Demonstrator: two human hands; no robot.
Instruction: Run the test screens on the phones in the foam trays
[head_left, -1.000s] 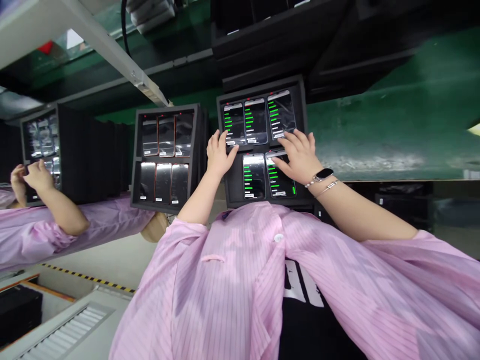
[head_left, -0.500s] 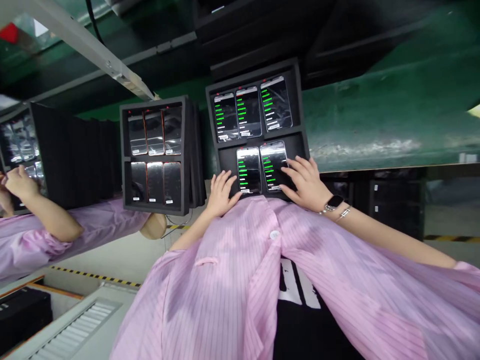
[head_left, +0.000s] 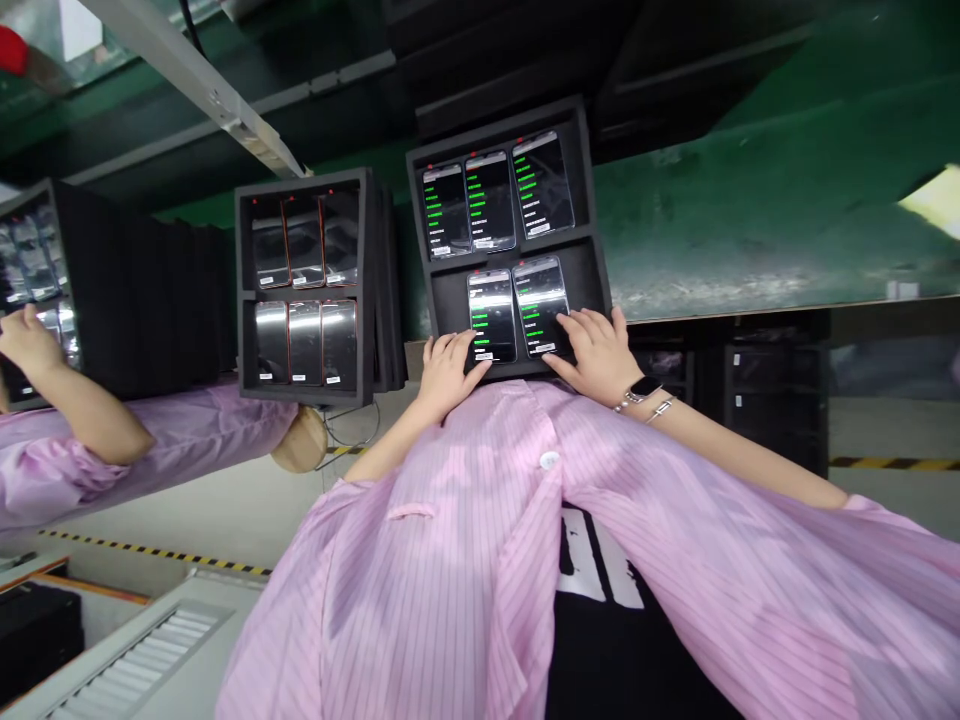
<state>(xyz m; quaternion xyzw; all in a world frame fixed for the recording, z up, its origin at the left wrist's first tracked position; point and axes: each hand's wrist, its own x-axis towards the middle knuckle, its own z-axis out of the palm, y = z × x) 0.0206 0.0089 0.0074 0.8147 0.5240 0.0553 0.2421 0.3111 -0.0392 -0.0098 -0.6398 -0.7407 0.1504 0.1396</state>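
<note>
A black foam tray [head_left: 592, 180] lies in front of me on the green table. It holds three phones [head_left: 491, 200] in its far row and two phones [head_left: 517, 310] in its near row, all lit with green text. My left hand [head_left: 446, 370] rests at the tray's near edge, fingers laid flat and thumb beside the left near-row phone. My right hand [head_left: 596, 350], with a watch and a bracelet on the wrist, lies spread over the right near-row phone and the tray's near right corner. Neither hand holds anything.
To the left, a second foam tray [head_left: 247, 290] with several dark-screened phones tops a stack of trays. Further left, a co-worker's hand [head_left: 26, 340] in a pink sleeve reaches another tray. The green table [head_left: 750, 230] stretches right. Black bins stand beyond.
Both hands have drawn back from the tray's far and middle rows to its near edge. The left hand came off the far-row phones, and the view shifted slightly.
</note>
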